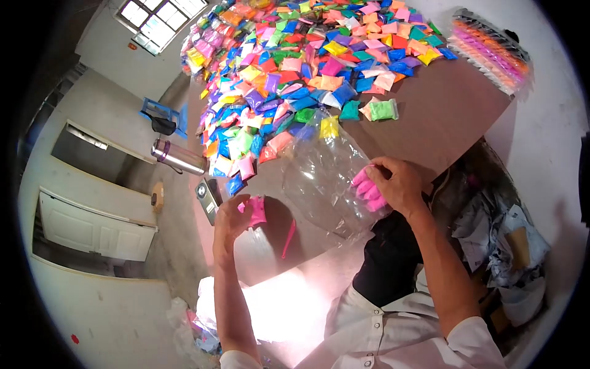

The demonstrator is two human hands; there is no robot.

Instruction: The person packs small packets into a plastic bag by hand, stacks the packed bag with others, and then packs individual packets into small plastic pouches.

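My left hand (230, 218) is closed at the near left of the brown table, its fingers on a small bright pink packet (257, 210). My right hand (398, 184) pinches the right side of a large clear plastic bag (316, 184). Pink pieces (369, 189) show at that grip; whether they lie inside the bag or against it, I cannot tell. The bag spreads over the table between my hands, its far end overlapping a yellow packet (329, 128). A thin pink stick-like tool (289, 238) lies on the table between my hands.
A wide heap of coloured packets (295, 80) covers the table's (424, 132) far side. A steel flask (178, 157) and a small device with a round dial (208, 198) stand at the left edge. Striped bundles (490, 52) lie at the far right; crumpled wrapping (507, 246) fills a box below.
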